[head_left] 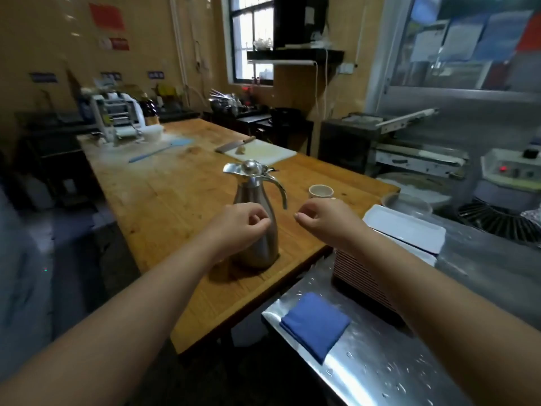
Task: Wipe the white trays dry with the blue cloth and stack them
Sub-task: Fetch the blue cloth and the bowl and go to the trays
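A folded blue cloth (315, 326) lies on the wet steel counter (380, 361) at the lower right. A white rectangular tray (405, 228) rests on top of a tall stack of trays (360, 282) farther back on the same counter; my right forearm crosses in front of the stack. My left hand (237, 225) and my right hand (322, 218) hover side by side over the wooden table, fingers curled in with nothing in them. Both hands are well above and beyond the cloth, touching neither cloth nor tray.
A steel jug (259, 212) stands on the wooden table (164, 200) right behind my left hand. A small cup (320, 191), a cutting board with a cleaver (260, 149), a blue spatula (161, 149) and a noodle machine (117, 118) lie farther back. Water drops dot the counter.
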